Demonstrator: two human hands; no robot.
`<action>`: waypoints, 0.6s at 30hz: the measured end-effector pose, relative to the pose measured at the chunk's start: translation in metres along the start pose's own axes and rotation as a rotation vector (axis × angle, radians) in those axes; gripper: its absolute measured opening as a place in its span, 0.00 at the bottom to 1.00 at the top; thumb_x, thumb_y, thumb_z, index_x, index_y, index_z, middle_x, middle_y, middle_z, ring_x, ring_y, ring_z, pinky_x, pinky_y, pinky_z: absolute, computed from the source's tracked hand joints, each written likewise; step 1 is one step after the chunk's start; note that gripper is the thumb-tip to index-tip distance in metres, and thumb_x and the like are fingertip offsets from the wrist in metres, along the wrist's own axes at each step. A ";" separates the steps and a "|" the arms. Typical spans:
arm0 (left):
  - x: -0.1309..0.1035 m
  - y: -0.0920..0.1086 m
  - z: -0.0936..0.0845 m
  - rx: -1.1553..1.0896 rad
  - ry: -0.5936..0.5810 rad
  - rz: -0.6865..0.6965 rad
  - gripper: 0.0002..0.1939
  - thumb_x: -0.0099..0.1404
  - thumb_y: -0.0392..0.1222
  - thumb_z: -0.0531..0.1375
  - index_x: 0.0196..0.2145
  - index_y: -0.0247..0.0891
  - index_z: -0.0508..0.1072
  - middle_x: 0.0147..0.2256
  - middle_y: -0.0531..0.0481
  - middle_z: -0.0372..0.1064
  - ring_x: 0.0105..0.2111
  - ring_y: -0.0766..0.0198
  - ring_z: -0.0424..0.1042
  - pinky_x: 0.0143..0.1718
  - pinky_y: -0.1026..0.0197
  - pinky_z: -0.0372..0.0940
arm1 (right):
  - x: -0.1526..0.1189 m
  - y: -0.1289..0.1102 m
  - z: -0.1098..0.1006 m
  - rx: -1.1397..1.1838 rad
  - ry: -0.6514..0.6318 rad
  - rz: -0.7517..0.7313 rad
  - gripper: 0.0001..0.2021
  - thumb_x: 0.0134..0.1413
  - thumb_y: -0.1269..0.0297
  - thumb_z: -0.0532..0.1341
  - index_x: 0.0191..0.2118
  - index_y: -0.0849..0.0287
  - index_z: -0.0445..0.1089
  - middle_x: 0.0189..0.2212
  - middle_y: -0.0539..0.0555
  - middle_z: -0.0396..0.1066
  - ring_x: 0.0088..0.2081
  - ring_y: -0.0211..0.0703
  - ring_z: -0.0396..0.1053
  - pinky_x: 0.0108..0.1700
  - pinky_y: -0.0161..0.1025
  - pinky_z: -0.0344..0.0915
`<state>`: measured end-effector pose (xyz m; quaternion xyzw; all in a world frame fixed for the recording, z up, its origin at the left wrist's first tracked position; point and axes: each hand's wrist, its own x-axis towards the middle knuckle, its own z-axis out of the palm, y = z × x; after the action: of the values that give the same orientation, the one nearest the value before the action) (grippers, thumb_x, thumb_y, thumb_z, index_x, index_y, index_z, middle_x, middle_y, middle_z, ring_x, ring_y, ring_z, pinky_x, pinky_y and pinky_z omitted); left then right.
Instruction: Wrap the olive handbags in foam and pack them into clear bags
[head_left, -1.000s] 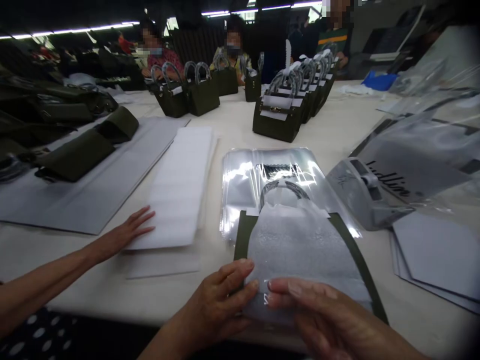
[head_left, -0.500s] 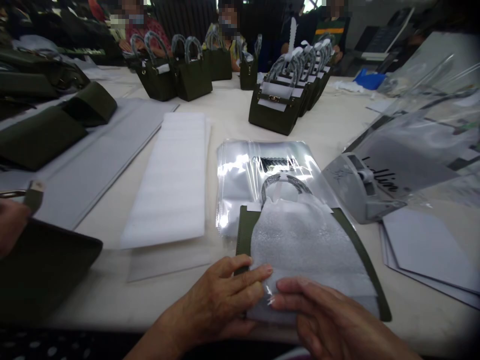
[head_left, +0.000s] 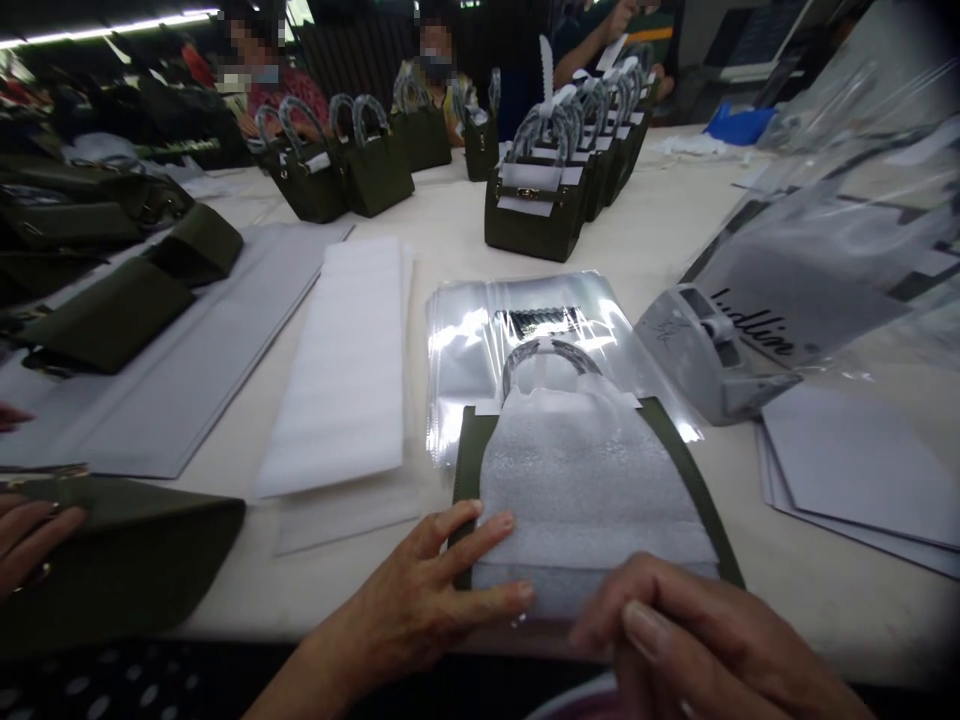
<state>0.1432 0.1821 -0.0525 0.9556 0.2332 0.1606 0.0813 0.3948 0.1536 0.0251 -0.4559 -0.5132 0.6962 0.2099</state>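
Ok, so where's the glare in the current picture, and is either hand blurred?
Head view: harsh glare streaks the clear plastic sleeves; head view: the right hand looks partly blurred, the left hand sharper; head view: the corners at the right fade to black.

A white table (head_left: 442, 232) is spanning the view. Beyond its far edge, a dark ribbed panel (head_left: 349, 45) is standing upright. Behind the table's left side, a strip light (head_left: 161, 21) is glowing overhead, and the room beyond the table is lying in deep shade.
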 end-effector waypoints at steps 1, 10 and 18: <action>-0.001 0.002 0.000 0.002 -0.021 -0.006 0.28 0.58 0.30 0.56 0.54 0.53 0.59 0.62 0.45 0.37 0.59 0.46 0.46 0.52 0.45 0.58 | 0.005 -0.001 -0.003 -0.242 0.027 -0.188 0.17 0.59 0.53 0.48 0.42 0.56 0.67 0.37 0.57 0.71 0.36 0.41 0.69 0.38 0.37 0.65; -0.010 0.014 0.009 0.058 -0.006 0.009 0.28 0.58 0.35 0.57 0.55 0.51 0.57 0.62 0.40 0.35 0.59 0.41 0.45 0.51 0.43 0.59 | 0.050 0.015 -0.010 -1.188 0.017 -0.752 0.32 0.56 0.45 0.48 0.61 0.59 0.47 0.58 0.64 0.51 0.59 0.57 0.48 0.56 0.59 0.49; -0.011 0.019 0.014 0.173 0.154 0.030 0.28 0.60 0.37 0.58 0.55 0.55 0.56 0.62 0.42 0.39 0.59 0.44 0.47 0.48 0.47 0.63 | 0.145 -0.060 -0.128 -0.545 0.276 -0.152 0.20 0.49 0.52 0.59 0.41 0.65 0.66 0.33 0.59 0.68 0.34 0.44 0.68 0.39 0.44 0.66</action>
<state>0.1465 0.1587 -0.0641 0.9473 0.2373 0.2142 -0.0220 0.4209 0.3536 0.0114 -0.5459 -0.6802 0.4469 0.1990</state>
